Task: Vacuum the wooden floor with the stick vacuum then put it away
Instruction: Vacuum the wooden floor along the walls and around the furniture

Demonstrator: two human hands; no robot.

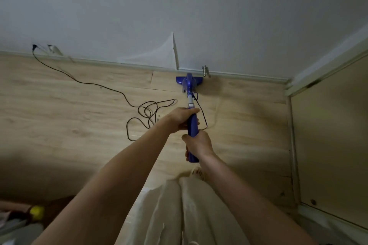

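Note:
A blue stick vacuum [192, 123] stretches away from me across the light wooden floor [69, 109]. Its floor head [189, 80] sits flat against the skirting board at the far wall. My left hand [182, 118] grips the blue handle higher up, just below the grey tube. My right hand [198, 142] grips the handle's lower end, closer to my body. The vacuum's black power cord [148, 110] runs from the handle, lies in loose loops on the floor to the left, and leads to a wall socket [34, 46].
A metal tap [205, 70] sticks out of the wall just right of the floor head. Peeling wallpaper [173, 49] hangs above it. A pale door [328, 141] and its frame close the right side. Clutter with a yellow object [36, 212] lies at bottom left.

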